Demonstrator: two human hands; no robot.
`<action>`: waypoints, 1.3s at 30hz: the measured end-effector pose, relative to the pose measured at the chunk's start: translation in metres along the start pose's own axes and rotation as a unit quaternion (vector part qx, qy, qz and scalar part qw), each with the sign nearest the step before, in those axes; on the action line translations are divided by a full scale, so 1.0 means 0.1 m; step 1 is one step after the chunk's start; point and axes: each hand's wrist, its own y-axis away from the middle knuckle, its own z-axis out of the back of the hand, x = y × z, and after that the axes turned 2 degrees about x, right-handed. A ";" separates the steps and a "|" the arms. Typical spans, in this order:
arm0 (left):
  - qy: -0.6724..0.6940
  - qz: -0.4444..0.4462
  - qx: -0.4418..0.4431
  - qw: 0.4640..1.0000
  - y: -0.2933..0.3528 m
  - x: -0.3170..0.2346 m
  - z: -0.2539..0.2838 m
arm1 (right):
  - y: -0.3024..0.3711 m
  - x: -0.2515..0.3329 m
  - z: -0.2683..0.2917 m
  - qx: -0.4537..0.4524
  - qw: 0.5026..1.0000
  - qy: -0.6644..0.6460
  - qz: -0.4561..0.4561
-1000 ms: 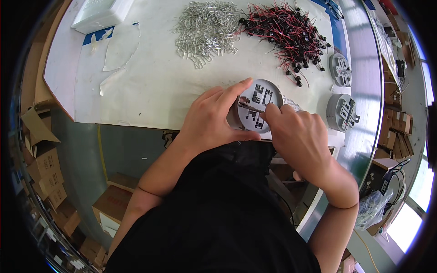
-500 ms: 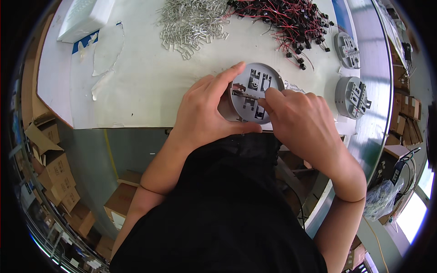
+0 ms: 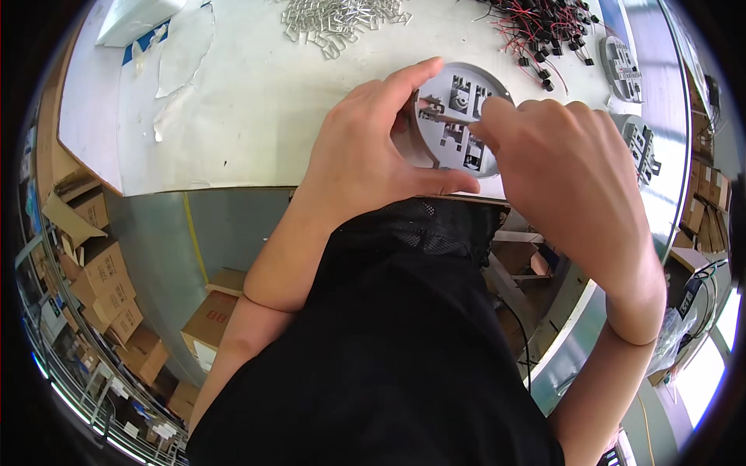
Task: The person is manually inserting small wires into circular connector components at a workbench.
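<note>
A round grey plastic housing (image 3: 432, 138) with cut-outs and small metal parts on its face is tilted near the table's front edge. My left hand (image 3: 359, 147) curves around its left side, the thumb along the near rim and the fingers at the far rim. Over the right part of the housing, my right hand (image 3: 566, 159) has its fingertips pinched at the end of a thin strip (image 3: 449, 118) lying across the face. The strip's exact kind is hard to make out, and its right end is hidden by the fingers.
Bent metal wire clips (image 3: 342, 22) are heaped at the back; right of them lie small black parts with red and black wires (image 3: 544, 35). Two similar grey housings stand at the right, one farther (image 3: 622, 68), one nearer (image 3: 639, 144). A white block (image 3: 136, 19) sits back left.
The view has shifted, so the table items appear higher and farther right. Both hands keep their places around the housing, and the right fingertips are still at the strip.
</note>
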 end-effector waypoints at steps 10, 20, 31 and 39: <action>-0.016 -0.051 -0.043 0.998 -0.02 0.11 -0.05 | -0.06 0.07 0.03 0.013 1.000 0.006 -0.007; -0.020 -0.050 -0.036 0.998 0.00 0.09 -0.05 | 0.01 0.12 0.02 0.012 0.999 0.051 -0.006; -0.040 -0.053 -0.032 0.997 -0.02 0.06 -0.03 | 0.10 0.06 -0.19 0.003 0.999 0.049 -0.016; 0.075 0.059 0.067 0.993 0.00 -0.01 0.28 | 0.31 0.00 -0.69 -0.174 0.950 -0.247 -0.079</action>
